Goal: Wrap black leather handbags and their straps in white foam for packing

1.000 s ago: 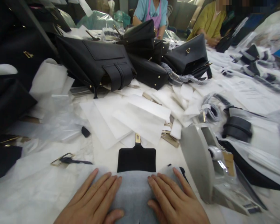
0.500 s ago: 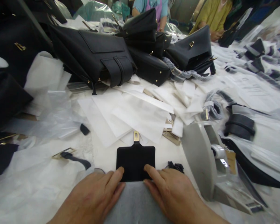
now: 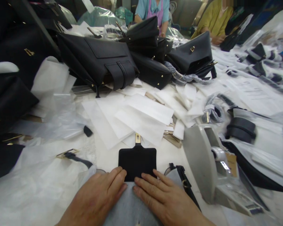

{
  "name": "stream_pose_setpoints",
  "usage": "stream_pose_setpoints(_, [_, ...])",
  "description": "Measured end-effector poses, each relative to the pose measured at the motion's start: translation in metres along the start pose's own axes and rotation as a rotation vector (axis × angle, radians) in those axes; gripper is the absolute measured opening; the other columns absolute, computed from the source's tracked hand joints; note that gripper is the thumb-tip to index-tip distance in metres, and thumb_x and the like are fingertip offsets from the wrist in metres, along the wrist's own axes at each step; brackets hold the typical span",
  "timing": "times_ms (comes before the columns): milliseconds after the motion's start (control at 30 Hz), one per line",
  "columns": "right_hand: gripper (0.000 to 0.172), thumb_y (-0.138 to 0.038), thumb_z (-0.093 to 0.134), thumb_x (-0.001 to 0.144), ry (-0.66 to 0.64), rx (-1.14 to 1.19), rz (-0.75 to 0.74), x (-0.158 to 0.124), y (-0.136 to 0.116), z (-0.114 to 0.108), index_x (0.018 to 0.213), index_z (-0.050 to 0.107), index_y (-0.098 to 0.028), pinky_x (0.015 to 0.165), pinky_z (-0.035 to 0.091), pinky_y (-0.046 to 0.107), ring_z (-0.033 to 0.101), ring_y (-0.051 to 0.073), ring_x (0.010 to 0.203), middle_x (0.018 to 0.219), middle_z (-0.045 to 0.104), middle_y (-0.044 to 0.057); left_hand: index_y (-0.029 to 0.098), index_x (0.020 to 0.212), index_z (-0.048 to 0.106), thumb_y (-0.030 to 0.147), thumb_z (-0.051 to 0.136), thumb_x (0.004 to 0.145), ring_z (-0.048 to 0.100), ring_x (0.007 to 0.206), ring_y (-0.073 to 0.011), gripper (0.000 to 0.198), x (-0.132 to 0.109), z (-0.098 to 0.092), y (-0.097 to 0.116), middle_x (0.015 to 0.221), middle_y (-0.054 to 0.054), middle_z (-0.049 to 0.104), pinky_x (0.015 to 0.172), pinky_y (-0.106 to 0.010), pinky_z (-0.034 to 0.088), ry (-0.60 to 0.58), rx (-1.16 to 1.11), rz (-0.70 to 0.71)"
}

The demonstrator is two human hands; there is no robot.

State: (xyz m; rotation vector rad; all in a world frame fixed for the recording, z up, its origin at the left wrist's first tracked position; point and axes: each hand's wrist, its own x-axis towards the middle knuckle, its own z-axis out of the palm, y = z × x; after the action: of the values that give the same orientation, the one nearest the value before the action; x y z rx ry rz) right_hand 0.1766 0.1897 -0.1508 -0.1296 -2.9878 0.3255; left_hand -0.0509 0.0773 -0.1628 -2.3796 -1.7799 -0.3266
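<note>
A black flap [image 3: 137, 161] with a gold metal clasp plate [image 3: 138, 138] at its far end lies in front of me. It borders a grey cloth-like sheet [image 3: 124, 205] on the near side. My left hand [image 3: 96, 191] is closed at the flap's left near corner, its fingers pressed together along the edge. My right hand [image 3: 161, 194] lies flat over the seam between flap and sheet, fingers spread. Beside the right hand is a black strap with a small buckle [image 3: 185, 183]. What lies beneath both palms is hidden.
Black handbags [image 3: 101, 59] are heaped behind white paper sheets [image 3: 143, 116]. A grey tape dispenser [image 3: 200, 157] stands at right, near wrapped black parts [image 3: 241, 128]. Clear plastic [image 3: 37, 185] and a gold-buckled strap [image 3: 79, 158] lie left. Two people [image 3: 153, 14] work across the table.
My right hand has slid left and flattened, its fingers now spread over the flap's near edge. The left hand has barely shifted. More of the buckled strap shows at right.
</note>
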Motion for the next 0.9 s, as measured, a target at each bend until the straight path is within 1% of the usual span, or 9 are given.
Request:
stream_pose_setpoints(67, [0.04, -0.035, 0.047, 0.102, 0.025, -0.065, 0.03, -0.003, -0.003, 0.005, 0.139, 0.053, -0.02, 0.116, 0.036, 0.037, 0.05, 0.02, 0.132, 0.142, 0.055, 0.0, 0.018, 0.11, 0.065, 0.019, 0.03, 0.104, 0.064, 0.103, -0.0196, 0.035, 0.001, 0.0, 0.004, 0.11, -0.005, 0.072, 0.099, -0.04, 0.041, 0.052, -0.055, -0.026])
stream_pose_setpoints(133, [0.042, -0.034, 0.049, 0.1, 0.049, -0.097, 0.043, -0.005, -0.005, 0.008, 0.14, 0.052, -0.021, 0.119, 0.029, 0.04, 0.045, 0.022, 0.136, 0.144, 0.054, 0.0, 0.021, 0.105, 0.067, 0.018, 0.029, 0.104, 0.064, 0.102, -0.0169, 0.038, 0.001, -0.003, 0.008, 0.106, 0.0, 0.074, 0.11, -0.037, 0.033, 0.128, -0.103, 0.019])
stream_pose_setpoints(233, [0.044, -0.038, 0.051, 0.099, 0.047, -0.108, 0.031, -0.006, -0.006, 0.009, 0.14, 0.052, -0.02, 0.122, 0.022, 0.041, 0.043, 0.023, 0.138, 0.145, 0.053, 0.0, 0.022, 0.103, 0.069, 0.015, 0.03, 0.103, 0.066, 0.092, -0.0112, 0.039, -0.001, -0.012, 0.013, 0.099, 0.004, 0.076, 0.102, -0.023, 0.038, 0.094, -0.112, 0.115])
stream_pose_setpoints(300, [0.05, -0.044, 0.052, 0.098, 0.025, -0.074, 0.023, -0.006, -0.006, 0.006, 0.141, 0.051, -0.019, 0.122, 0.022, 0.041, 0.043, 0.024, 0.138, 0.146, 0.052, 0.0, 0.02, 0.108, 0.069, 0.022, 0.034, 0.104, 0.067, 0.095, -0.0116, 0.036, -0.005, -0.018, 0.015, 0.103, 0.001, 0.076, 0.098, -0.021, 0.043, 0.023, -0.079, 0.119])
stream_pose_setpoints(367, [0.061, -0.054, 0.052, 0.095, -0.008, 0.0, 0.039, -0.006, -0.006, 0.002, 0.144, 0.047, -0.018, 0.121, 0.024, 0.043, 0.04, 0.025, 0.139, 0.148, 0.049, 0.003, 0.017, 0.113, 0.068, 0.04, 0.04, 0.102, 0.066, 0.102, -0.0149, 0.038, -0.011, -0.023, 0.018, 0.108, -0.003, 0.076, 0.102, -0.024, 0.042, -0.001, -0.027, 0.146])
stream_pose_setpoints(467, [0.072, -0.06, 0.053, 0.093, -0.056, 0.118, 0.111, -0.008, -0.011, -0.004, 0.15, 0.037, -0.018, 0.121, 0.022, 0.047, 0.034, 0.026, 0.143, 0.151, 0.044, 0.006, 0.015, 0.123, 0.064, 0.061, 0.044, 0.094, 0.061, 0.116, -0.0206, 0.058, -0.021, -0.025, 0.027, 0.12, -0.008, 0.071, 0.117, -0.035, 0.026, -0.039, 0.049, 0.18])
stream_pose_setpoints(600, [0.073, -0.056, 0.052, 0.094, -0.096, 0.211, 0.184, -0.011, -0.019, -0.008, 0.153, 0.029, -0.021, 0.123, 0.012, 0.053, 0.024, 0.026, 0.147, 0.155, 0.038, 0.005, 0.013, 0.14, 0.05, 0.068, 0.043, 0.09, 0.042, 0.137, -0.0256, 0.074, -0.033, -0.022, 0.042, 0.144, -0.014, 0.054, 0.122, -0.045, 0.007, -0.093, 0.06, 0.042])
stream_pose_setpoints(733, [0.073, -0.056, 0.053, 0.094, -0.103, 0.213, 0.18, -0.011, -0.02, -0.009, 0.153, 0.03, -0.021, 0.122, 0.012, 0.053, 0.022, 0.025, 0.148, 0.156, 0.036, 0.007, 0.016, 0.151, 0.033, 0.065, 0.044, 0.092, 0.031, 0.144, -0.0265, 0.078, -0.04, -0.018, 0.049, 0.157, -0.014, 0.036, 0.121, -0.047, 0.012, -0.142, -0.033, -0.044])
stream_pose_setpoints(900, [0.075, -0.062, 0.051, 0.092, -0.141, 0.164, 0.185, -0.007, -0.027, -0.022, 0.151, 0.034, -0.019, 0.121, 0.013, 0.054, 0.022, 0.028, 0.148, 0.156, 0.036, 0.011, 0.02, 0.153, 0.029, 0.063, 0.039, 0.094, 0.031, 0.145, -0.0263, 0.074, -0.041, -0.018, 0.049, 0.157, -0.013, 0.035, 0.12, -0.049, 0.014, -0.178, -0.102, -0.069])
